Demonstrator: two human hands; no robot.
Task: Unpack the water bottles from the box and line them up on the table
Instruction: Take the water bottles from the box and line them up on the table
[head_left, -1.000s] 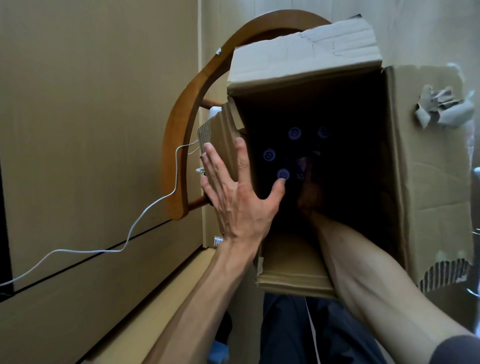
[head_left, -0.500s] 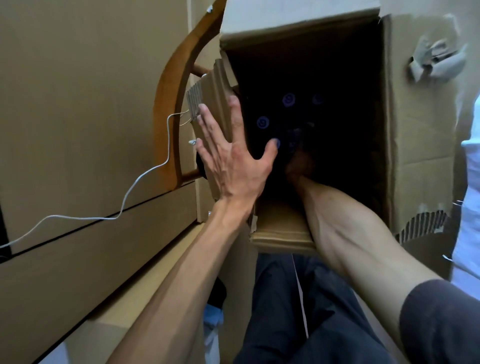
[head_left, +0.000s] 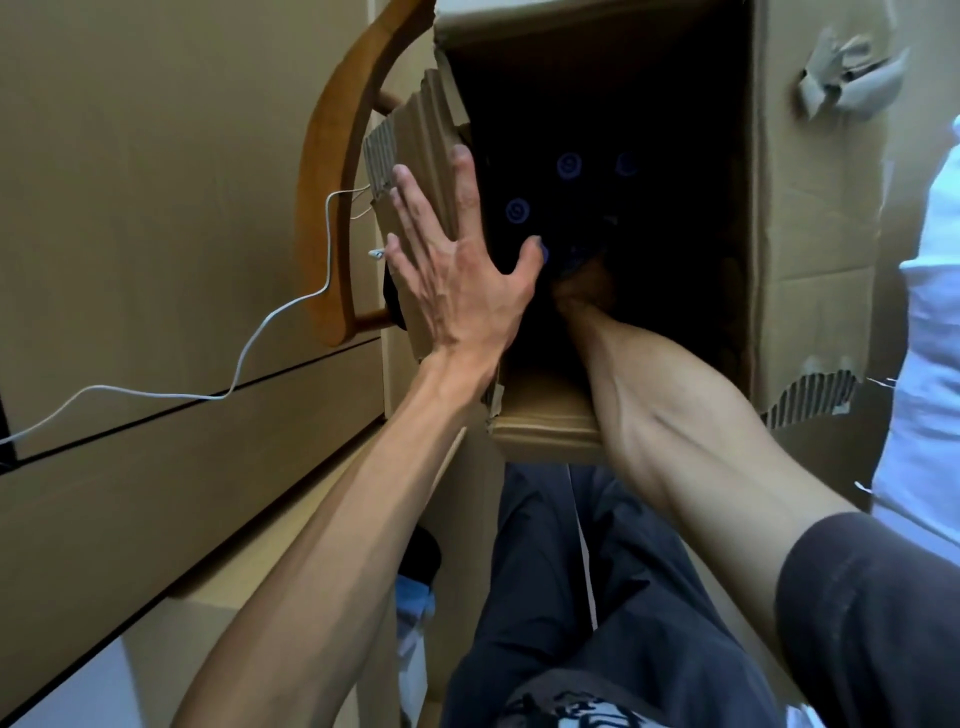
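Pressing flat with fingers spread, the left hand is bracing the torn corrugated flap at the box mouth. The right hand is reaching deep into the dark interior; its grip cannot be told. Round bottle caps are glinting inside. Since a second ago, the box is sitting higher in view, the hands staying put.

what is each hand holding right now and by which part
The left hand holds nothing: its straight fingers press flat on the box's torn side flap. The right hand is deep in the dark box; its hold cannot be told.
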